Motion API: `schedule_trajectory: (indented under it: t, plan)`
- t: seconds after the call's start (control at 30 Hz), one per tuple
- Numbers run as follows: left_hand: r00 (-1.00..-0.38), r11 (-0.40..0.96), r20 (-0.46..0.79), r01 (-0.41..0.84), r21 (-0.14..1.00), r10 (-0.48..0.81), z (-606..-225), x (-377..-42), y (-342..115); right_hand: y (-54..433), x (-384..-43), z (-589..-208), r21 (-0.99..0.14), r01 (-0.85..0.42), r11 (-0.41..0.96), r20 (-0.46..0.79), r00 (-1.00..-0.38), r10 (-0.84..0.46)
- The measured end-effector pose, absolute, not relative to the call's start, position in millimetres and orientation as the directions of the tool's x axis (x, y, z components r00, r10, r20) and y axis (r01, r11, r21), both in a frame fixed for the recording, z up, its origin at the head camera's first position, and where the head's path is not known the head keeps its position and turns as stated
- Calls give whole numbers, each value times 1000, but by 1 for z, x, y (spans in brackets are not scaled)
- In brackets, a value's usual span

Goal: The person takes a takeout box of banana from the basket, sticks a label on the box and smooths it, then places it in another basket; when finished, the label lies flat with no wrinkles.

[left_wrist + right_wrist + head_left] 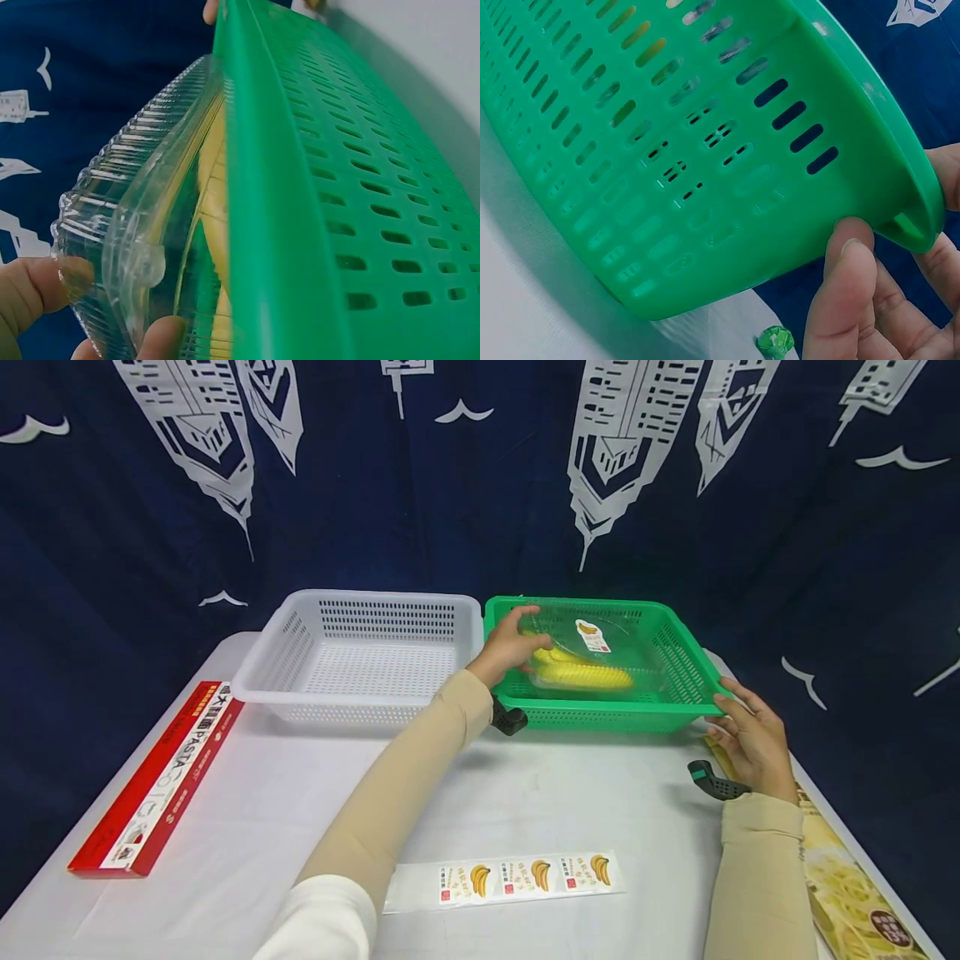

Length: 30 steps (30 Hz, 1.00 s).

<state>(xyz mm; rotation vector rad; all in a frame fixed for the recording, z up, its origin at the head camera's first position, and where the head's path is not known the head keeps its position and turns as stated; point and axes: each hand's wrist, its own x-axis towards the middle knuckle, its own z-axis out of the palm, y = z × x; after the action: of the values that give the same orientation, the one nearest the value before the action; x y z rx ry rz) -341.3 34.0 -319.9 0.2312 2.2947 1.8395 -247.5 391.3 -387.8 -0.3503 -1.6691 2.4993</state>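
Note:
A clear plastic box lies in the green basket. Inside the box is yellow produce, one piece looking like a corn cob, and its lid bears a banana sticker. My left hand grips the box's left end; in the left wrist view, thumb and fingers hold the ribbed clear box, partly hidden behind the basket wall. At the basket's front right corner, my right hand holds the rim, its fingers against the green plastic.
A white basket stands left of the green one. On the left lies a red pasta box. A strip of banana stickers lies at the front, and a yellow package lies along the right edge. A dark curtain hangs behind.

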Motion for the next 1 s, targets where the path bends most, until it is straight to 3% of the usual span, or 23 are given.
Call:
schedule_trajectory:
  t: [0.5,0.77,1.0]
  plan:
    - [-974,229,-70,-19,973,217,-324,-340,44,391,-247,-390,-923,15,-385,-108,-970,220]
    - [-989,335,-41,9,942,140,-327,-338,52,391,-246,-392,-925,5,-381,-97,-970,224]
    - [-987,336,-64,-11,942,146,-331,-340,55,391,-246,-392,-922,-4,-388,-88,-972,218]
